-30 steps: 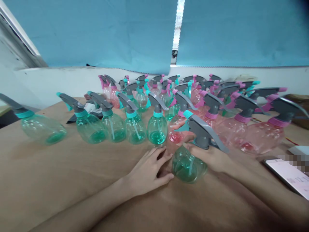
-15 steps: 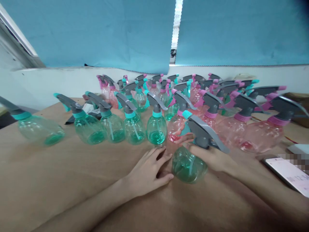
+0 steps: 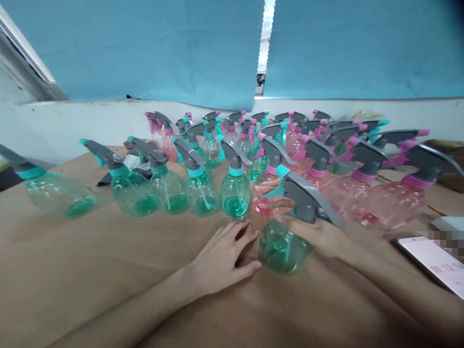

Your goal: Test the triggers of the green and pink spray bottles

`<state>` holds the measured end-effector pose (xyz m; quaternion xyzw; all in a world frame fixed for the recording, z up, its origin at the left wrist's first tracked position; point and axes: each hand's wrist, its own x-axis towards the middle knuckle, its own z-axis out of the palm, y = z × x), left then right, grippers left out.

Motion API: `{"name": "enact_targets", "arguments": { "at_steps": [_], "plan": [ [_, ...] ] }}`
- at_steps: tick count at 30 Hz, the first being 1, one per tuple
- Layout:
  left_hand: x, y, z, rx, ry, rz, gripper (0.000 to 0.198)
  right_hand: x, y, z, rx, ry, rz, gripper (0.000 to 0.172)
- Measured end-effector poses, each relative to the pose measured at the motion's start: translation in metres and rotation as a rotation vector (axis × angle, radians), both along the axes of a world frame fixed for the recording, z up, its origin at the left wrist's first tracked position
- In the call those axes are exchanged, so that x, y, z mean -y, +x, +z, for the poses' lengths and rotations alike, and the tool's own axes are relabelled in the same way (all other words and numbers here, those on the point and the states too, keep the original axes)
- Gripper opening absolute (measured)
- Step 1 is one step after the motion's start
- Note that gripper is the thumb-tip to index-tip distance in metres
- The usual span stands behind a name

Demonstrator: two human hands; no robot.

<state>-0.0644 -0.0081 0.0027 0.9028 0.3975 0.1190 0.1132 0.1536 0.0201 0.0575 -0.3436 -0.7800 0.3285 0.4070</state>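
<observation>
My right hand (image 3: 319,234) grips a green spray bottle (image 3: 284,251) around its neck, just under the grey trigger head (image 3: 302,195) with its teal nozzle. The bottle stands tilted on the brown table (image 3: 90,270). My left hand (image 3: 224,258) rests beside the bottle's left side, fingers loosely curled on the table with the thumb tip close to the bottle. It holds nothing that I can see.
Behind my hands stand several green spray bottles (image 3: 235,191) on the left and several pink ones (image 3: 391,200) on the right, in rows back to the white ledge. A phone (image 3: 431,261) lies at the right edge. A blue curtain hangs behind.
The trigger head in my right hand has shifted slightly, and my index finger has stretched out a little under the nozzle. My left hand has stayed put.
</observation>
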Motion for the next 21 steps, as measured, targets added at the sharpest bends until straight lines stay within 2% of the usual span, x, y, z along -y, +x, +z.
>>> {"name": "enact_targets", "arguments": {
  "at_steps": [7, 14, 21],
  "plan": [
    [0.0, 0.0, 0.0, 0.017, 0.014, 0.002, 0.057, 0.001, -0.006, 0.005, -0.11, 0.001, 0.032, 0.031],
    [-0.001, 0.001, 0.001, -0.003, 0.021, -0.008, 0.058, -0.001, -0.002, 0.0, -0.055, 0.041, 0.007, 0.037],
    [-0.001, 0.0, 0.0, 0.014, 0.021, -0.002, 0.057, -0.001, -0.001, -0.005, 0.041, 0.014, -0.017, 0.032]
  ]
}}
